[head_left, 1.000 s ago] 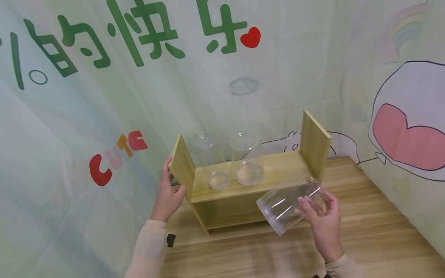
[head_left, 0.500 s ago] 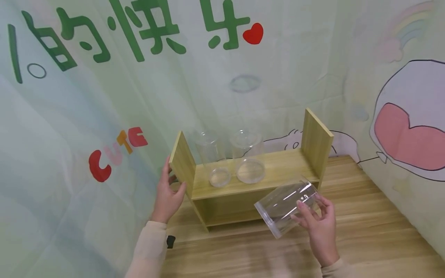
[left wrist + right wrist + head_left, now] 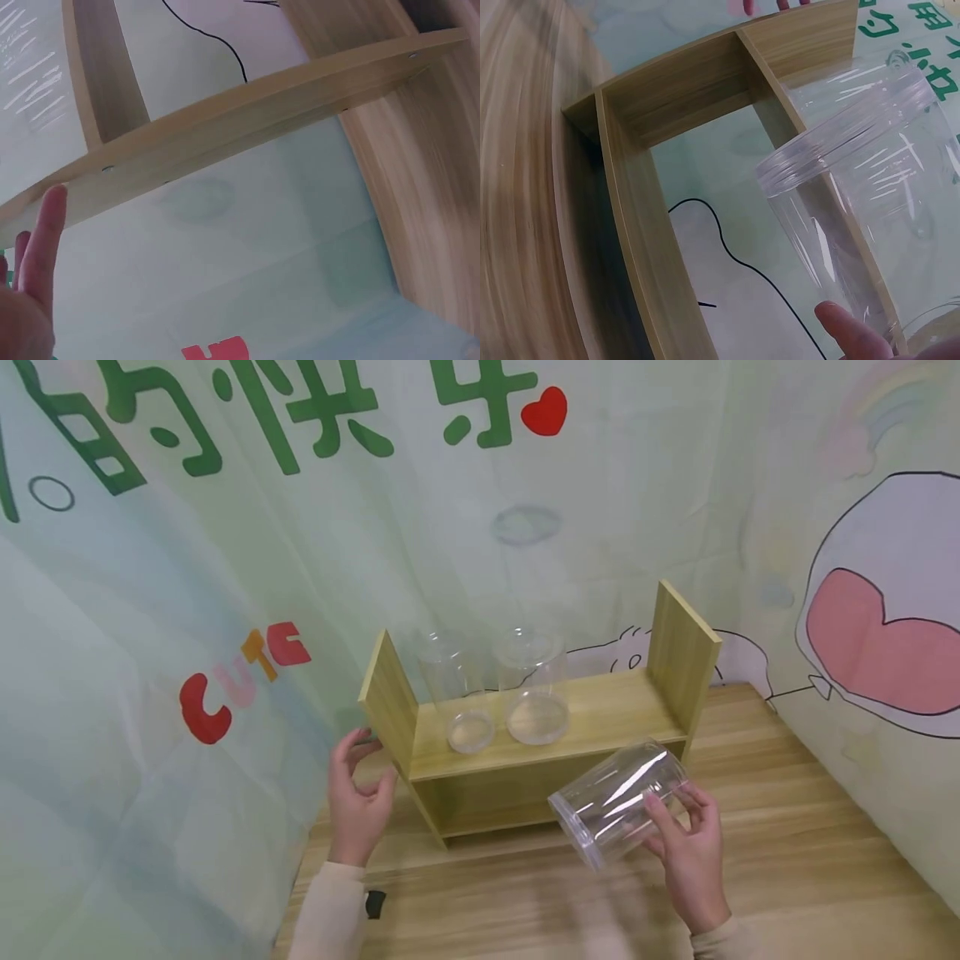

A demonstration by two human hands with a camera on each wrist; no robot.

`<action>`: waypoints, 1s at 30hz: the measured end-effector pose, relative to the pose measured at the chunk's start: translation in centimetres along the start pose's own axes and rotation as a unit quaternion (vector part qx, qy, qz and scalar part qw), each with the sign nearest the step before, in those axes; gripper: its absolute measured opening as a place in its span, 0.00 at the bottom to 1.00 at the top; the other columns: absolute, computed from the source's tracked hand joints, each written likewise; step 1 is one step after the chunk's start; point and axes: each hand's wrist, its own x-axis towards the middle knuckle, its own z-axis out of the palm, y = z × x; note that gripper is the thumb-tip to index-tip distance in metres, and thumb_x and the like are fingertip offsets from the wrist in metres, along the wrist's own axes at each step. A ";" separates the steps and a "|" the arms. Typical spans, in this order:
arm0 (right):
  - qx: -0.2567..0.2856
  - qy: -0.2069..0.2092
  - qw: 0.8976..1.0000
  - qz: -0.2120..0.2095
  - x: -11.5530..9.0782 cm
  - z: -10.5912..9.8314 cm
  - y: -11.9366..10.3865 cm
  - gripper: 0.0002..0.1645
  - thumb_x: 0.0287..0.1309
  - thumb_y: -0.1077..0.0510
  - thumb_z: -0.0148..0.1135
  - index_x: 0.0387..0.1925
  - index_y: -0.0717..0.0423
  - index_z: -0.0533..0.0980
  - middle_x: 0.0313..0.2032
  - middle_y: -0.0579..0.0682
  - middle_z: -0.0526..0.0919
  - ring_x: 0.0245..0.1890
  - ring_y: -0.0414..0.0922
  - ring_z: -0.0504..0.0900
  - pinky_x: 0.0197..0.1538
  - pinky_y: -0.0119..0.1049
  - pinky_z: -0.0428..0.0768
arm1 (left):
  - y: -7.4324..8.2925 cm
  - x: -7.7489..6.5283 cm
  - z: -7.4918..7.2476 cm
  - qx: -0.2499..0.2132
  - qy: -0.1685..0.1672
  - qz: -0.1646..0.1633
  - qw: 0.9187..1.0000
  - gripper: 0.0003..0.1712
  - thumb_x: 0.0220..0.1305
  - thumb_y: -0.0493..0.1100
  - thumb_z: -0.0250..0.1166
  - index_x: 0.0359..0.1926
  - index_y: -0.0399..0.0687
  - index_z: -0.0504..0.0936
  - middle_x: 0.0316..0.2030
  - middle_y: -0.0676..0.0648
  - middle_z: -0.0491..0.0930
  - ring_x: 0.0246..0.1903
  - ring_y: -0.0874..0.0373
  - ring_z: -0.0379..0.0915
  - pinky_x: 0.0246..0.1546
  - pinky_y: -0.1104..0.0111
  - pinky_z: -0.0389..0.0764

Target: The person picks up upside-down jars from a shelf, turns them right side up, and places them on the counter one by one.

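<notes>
My right hand (image 3: 693, 852) grips a clear plastic jar (image 3: 618, 802) near one end, in front of the wooden shelf (image 3: 615, 702). The jar lies tilted in the air, its thick-rimmed end pointing down and left; that rim (image 3: 840, 146) fills much of the right wrist view. Beside the shelf's left side panel, my left hand (image 3: 358, 806) is held up with loosely bent fingers and nothing in them. A finger (image 3: 45, 247) overlaps the shelf's edge in the left wrist view. On the upper board stand a narrower clear jar (image 3: 470, 732) and a wider one (image 3: 537, 718).
The shelf has a lower compartment (image 3: 487, 806) and upright panels at both ends. It stands on a wood-grain table (image 3: 787, 827) against a printed cloth backdrop (image 3: 645, 543). A small black object (image 3: 376, 904) shows next to the left sleeve (image 3: 330, 910).
My left hand has come down and slightly away from the shelf's left panel. The right hand still holds the jar in front, its tilt slightly changed. The head view has shifted a little.
</notes>
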 end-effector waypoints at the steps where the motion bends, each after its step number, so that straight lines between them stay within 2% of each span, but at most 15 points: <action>1: -0.003 0.002 1.000 0.005 0.0 0.0 -0.1 0.27 0.57 0.64 0.58 0.53 0.57 0.55 0.55 0.53 0.57 0.39 0.44 0.77 0.36 0.42 0.79 | -0.1 -0.3 0.1 0.000 0.010 0.009 1.000 0.37 0.47 0.20 0.55 0.61 0.39 0.60 0.54 0.39 0.65 0.48 0.43 0.68 0.16 0.74 0.74; 4: -0.005 0.004 1.000 0.009 -0.1 0.0 0.0 0.27 0.57 0.65 0.57 0.53 0.57 0.55 0.54 0.53 0.58 0.37 0.44 0.78 0.35 0.42 0.79 | 0.1 -1.2 0.4 0.010 0.034 0.042 0.998 0.33 0.45 0.18 0.54 0.56 0.30 0.63 0.50 0.33 0.66 0.44 0.41 0.69 0.13 0.76 0.72; 7: -0.010 -0.004 1.000 -0.001 0.1 -0.5 0.9 0.28 0.57 0.62 0.58 0.55 0.58 0.55 0.55 0.54 0.58 0.40 0.45 0.77 0.35 0.45 0.79 | 0.4 -2.2 0.9 0.016 0.045 0.066 0.997 0.31 0.42 0.16 0.53 0.53 0.27 0.66 0.47 0.31 0.66 0.41 0.42 0.69 0.13 0.76 0.72; 14: 0.026 -0.032 0.999 -0.033 3.1 -4.6 7.3 0.36 0.54 0.54 0.62 0.59 0.56 0.54 0.57 0.59 0.56 0.47 0.55 0.72 0.36 0.55 0.76 | 1.0 -4.0 2.4 -0.005 0.019 0.082 0.996 0.32 0.38 0.13 0.53 0.52 0.25 0.67 0.46 0.30 0.67 0.41 0.40 0.69 0.18 0.73 0.76; 19: 0.045 -0.046 0.998 -0.023 4.0 -5.8 9.6 0.41 0.51 0.50 0.64 0.60 0.54 0.53 0.58 0.60 0.56 0.50 0.58 0.68 0.37 0.58 0.75 | 1.4 -4.6 3.6 -0.030 -0.017 0.095 0.995 0.33 0.36 0.14 0.54 0.51 0.23 0.65 0.46 0.27 0.66 0.42 0.41 0.67 0.19 0.71 0.77; 20: 0.044 -0.049 0.998 -0.021 4.0 -5.8 9.6 0.40 0.52 0.49 0.63 0.60 0.53 0.53 0.57 0.59 0.56 0.51 0.58 0.69 0.37 0.57 0.75 | 1.5 -4.7 3.8 -0.035 -0.025 0.097 0.994 0.33 0.36 0.14 0.54 0.51 0.23 0.65 0.46 0.27 0.65 0.42 0.41 0.67 0.19 0.70 0.78; 21: 0.036 -0.043 0.998 -0.010 3.4 -5.1 8.4 0.38 0.54 0.50 0.62 0.60 0.54 0.52 0.56 0.58 0.57 0.50 0.56 0.69 0.37 0.56 0.75 | 1.6 -4.8 4.1 -0.040 -0.034 0.097 0.994 0.34 0.36 0.14 0.54 0.52 0.23 0.65 0.47 0.27 0.65 0.42 0.41 0.67 0.19 0.70 0.78; 23: 0.034 -0.044 0.998 0.001 2.9 -4.7 7.5 0.36 0.56 0.50 0.60 0.59 0.54 0.52 0.55 0.58 0.58 0.50 0.55 0.70 0.39 0.56 0.75 | 1.9 -5.0 4.6 -0.045 -0.049 0.098 0.993 0.34 0.37 0.14 0.55 0.52 0.25 0.66 0.48 0.29 0.65 0.42 0.41 0.67 0.19 0.69 0.78; 25: 0.033 -0.041 0.999 0.013 1.8 -3.5 5.6 0.32 0.59 0.51 0.57 0.58 0.54 0.52 0.54 0.56 0.59 0.49 0.52 0.71 0.40 0.55 0.75 | 2.1 -5.2 5.1 -0.049 -0.063 0.103 0.991 0.35 0.37 0.15 0.55 0.53 0.27 0.66 0.49 0.30 0.65 0.42 0.42 0.68 0.19 0.70 0.78; 27: 0.038 -0.045 0.998 0.017 1.0 -2.7 3.9 0.27 0.62 0.55 0.53 0.57 0.54 0.53 0.52 0.55 0.61 0.47 0.50 0.73 0.40 0.55 0.75 | 2.3 -5.4 5.6 -0.058 -0.078 0.105 0.990 0.35 0.37 0.15 0.54 0.54 0.28 0.66 0.50 0.31 0.65 0.43 0.43 0.68 0.18 0.70 0.78; 28: 0.045 -0.051 0.998 0.013 0.9 -2.7 4.0 0.26 0.62 0.55 0.53 0.56 0.54 0.54 0.52 0.55 0.61 0.46 0.49 0.73 0.39 0.55 0.75 | 2.4 -5.5 5.9 -0.062 -0.085 0.107 0.989 0.35 0.37 0.15 0.54 0.54 0.28 0.66 0.50 0.32 0.65 0.43 0.44 0.68 0.18 0.70 0.78; 30: 0.043 -0.051 0.998 0.021 0.2 -1.9 2.6 0.23 0.63 0.56 0.51 0.55 0.54 0.54 0.51 0.54 0.62 0.45 0.47 0.74 0.39 0.54 0.75 | 2.5 -5.8 6.3 -0.071 -0.097 0.107 0.987 0.36 0.36 0.15 0.54 0.54 0.28 0.65 0.50 0.31 0.64 0.44 0.45 0.68 0.18 0.69 0.78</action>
